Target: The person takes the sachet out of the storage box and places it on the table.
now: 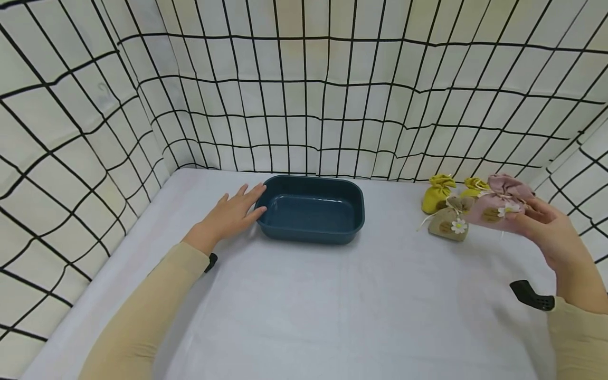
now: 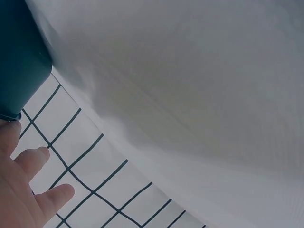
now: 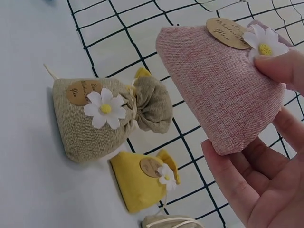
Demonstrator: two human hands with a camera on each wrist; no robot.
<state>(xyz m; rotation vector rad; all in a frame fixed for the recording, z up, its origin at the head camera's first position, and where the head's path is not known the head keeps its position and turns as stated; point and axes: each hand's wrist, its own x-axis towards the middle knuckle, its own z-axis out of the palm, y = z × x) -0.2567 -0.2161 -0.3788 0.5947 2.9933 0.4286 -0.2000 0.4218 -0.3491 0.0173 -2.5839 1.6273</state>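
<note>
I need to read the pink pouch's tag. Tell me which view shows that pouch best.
The right wrist view: the pink pouch fills the frame, with its round tag and daisy close up, held by the right hand. The head view shows it small and distant. The left wrist view misses it.

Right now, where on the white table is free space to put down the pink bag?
The table is bare in front of the blue tray, between both sleeves, and between the tray and the tan bag. The right corner is crowded: the yellow bags sit beside the tan one.
</note>
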